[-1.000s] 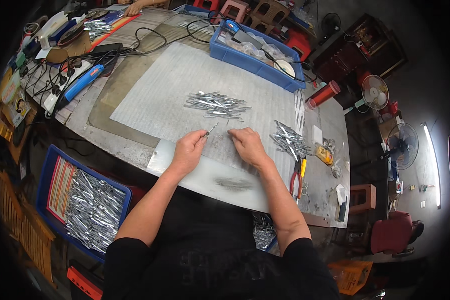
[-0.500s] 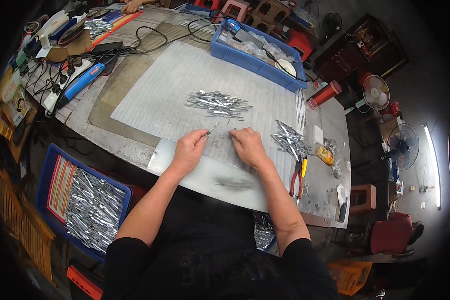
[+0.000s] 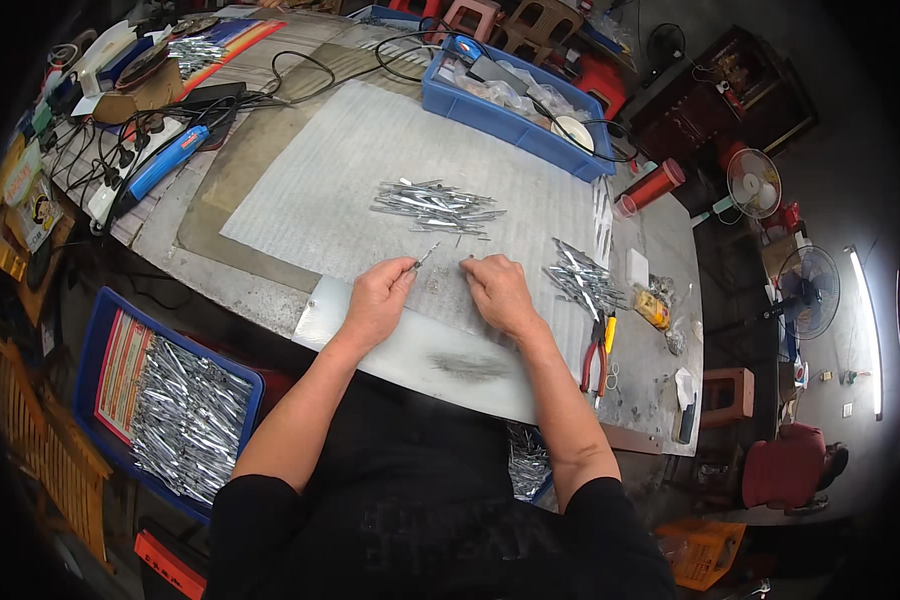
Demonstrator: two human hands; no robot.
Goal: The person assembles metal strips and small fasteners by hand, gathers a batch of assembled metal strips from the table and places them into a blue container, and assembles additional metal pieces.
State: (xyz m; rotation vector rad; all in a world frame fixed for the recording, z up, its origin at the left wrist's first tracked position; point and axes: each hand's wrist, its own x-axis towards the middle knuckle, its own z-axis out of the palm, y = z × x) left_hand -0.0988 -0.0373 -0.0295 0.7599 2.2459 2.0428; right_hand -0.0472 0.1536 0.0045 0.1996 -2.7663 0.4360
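My left hand [image 3: 375, 298] is pinched shut on a slim silver metal piece [image 3: 429, 254], whose tip sticks up and to the right. Level with it, a short gap to the right, my right hand [image 3: 500, 292] is closed with thumb and forefinger together; whatever it holds is too small to make out. Beyond both hands lies a loose pile of slim metal pieces [image 3: 438, 206] on a pale foam sheet [image 3: 305, 180]. A second metal pile [image 3: 582, 278] lies right of my right hand. Under my wrists is a pale smooth board [image 3: 420, 352] with a dark smudge.
Red-handled pliers [image 3: 594, 362] lie at the right near small scissors [image 3: 613, 377]. A blue crate [image 3: 515, 118] of bags stands at the back. At the left are a blue corded tool [image 3: 168, 163] and cables; below, a blue bin [image 3: 253, 410] holds many metal pieces.
Both hands keep the same place and grip. At the far upper left, the other person's hand has mostly gone out of view.
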